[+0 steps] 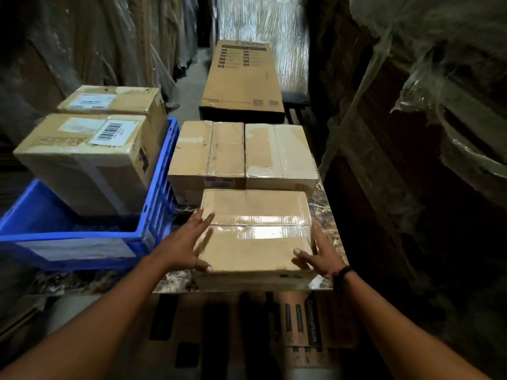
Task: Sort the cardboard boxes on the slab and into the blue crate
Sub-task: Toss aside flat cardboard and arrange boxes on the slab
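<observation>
A printed carton (299,322) lies below the near edge of the surface (175,281); above it, both forearms reach forward to the nearest box (255,234), which sits on the surface at its near edge, towards the right, its top sealed with glossy tape. The left hand (189,242) lies flat against the box's left side, fingers straight and spread, thumb at the near left corner; the right hand (319,255) presses the right side, fingers laid flat along it, thumb resting on the top by the near right corner; a dark wristband (344,272) circles that wrist.

Just behind this box, two more taped boxes stand side by side and touching: the left middle box (205,157) and the right middle box (279,154); the nearest box touches their near faces.

At the surface's left stands the blue crate (162,182), its right wall just beside the left middle box; inside it the barcoded box (82,160) sits in front of the labelled box (112,101).

Farther back, a long printed carton (241,80) lies lengthwise beyond the two middle boxes; behind it rises plastic-wrapped stock (263,20); covered stacks (82,45) line both sides.
</observation>
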